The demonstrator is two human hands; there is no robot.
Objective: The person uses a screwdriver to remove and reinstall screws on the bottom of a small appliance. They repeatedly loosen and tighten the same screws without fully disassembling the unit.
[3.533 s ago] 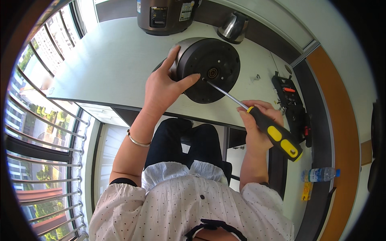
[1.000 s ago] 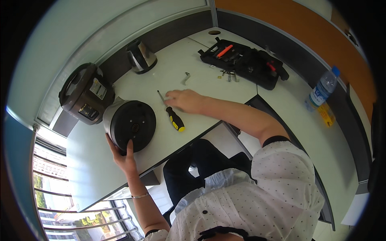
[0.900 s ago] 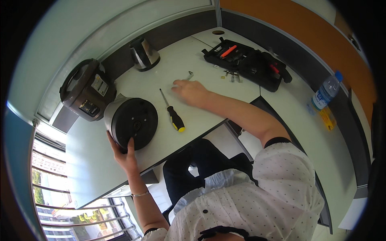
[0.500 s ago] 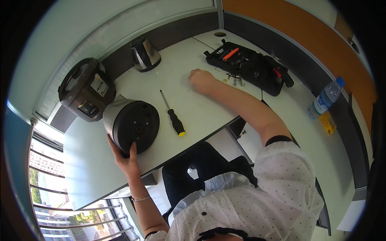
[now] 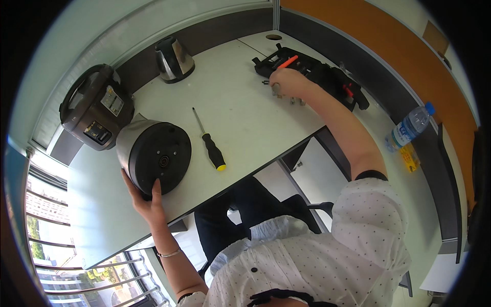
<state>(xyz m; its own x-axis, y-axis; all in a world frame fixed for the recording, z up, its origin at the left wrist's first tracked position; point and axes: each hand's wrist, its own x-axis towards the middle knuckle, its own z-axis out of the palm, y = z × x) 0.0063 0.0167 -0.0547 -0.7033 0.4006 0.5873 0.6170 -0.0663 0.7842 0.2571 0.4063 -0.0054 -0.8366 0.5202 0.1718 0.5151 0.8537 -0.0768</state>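
A steel kettle lies on its side on the desk, its round black base (image 5: 166, 148) facing me. My left hand (image 5: 146, 197) grips its lower edge, thumb on the base and fingers round the steel side. My right hand (image 5: 289, 82) is at the near edge of a black tool case (image 5: 327, 79), over small loose metal pieces (image 5: 295, 101). Its fingers are bent together; whether they hold one of the pieces is hidden. Between the hands lies a screwdriver (image 5: 210, 146) with a black and yellow handle, its tip pointing away from me.
A brown rice cooker (image 5: 97, 110) stands behind the tipped kettle. Another steel and black kettle (image 5: 174, 59) stands upright at the back. On the right are a water bottle (image 5: 409, 127) and a yellow packet (image 5: 409, 157). An orange-handled tool (image 5: 288, 62) lies in the case.
My right hand has moved from the bare desk, right and away from me, to the small pieces by the tool case. My left hand keeps its grip on the kettle. The whole view has shifted slightly.
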